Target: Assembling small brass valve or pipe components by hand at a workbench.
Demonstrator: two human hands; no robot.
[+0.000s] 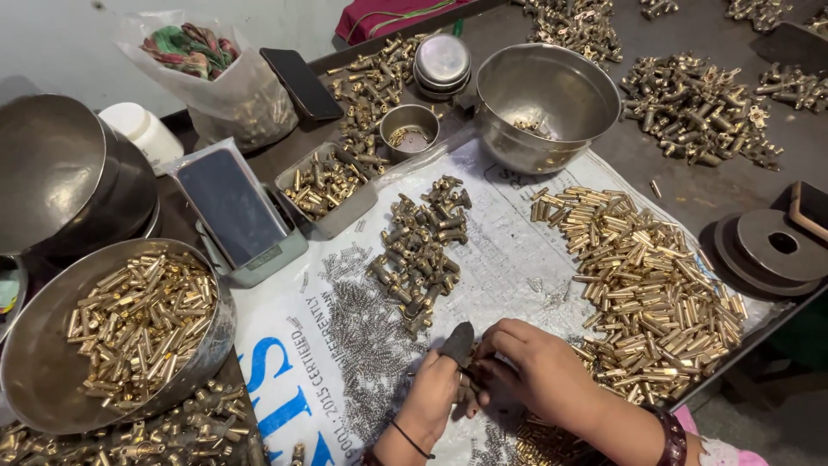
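My left hand (434, 390) and my right hand (533, 371) meet at the bottom middle, over a white printed sheet (509, 259). Their fingers pinch a small brass part (470, 380) between them; a dark cover sits on my left thumb. A pile of small steel springs (366, 332) lies just left of my hands. A heap of darker brass fittings (423, 246) lies above them. A large pile of shiny brass tubes (647, 293) spreads to the right, touching my right wrist.
A steel bowl of brass tubes (129, 328) sits at the left, an almost empty steel bowl (545, 103) at the top. A phone-like device (233, 207), a small tray of parts (326, 185), a small cup (410, 129), stacked lids (442, 65) and dark discs (772, 250) surround the sheet.
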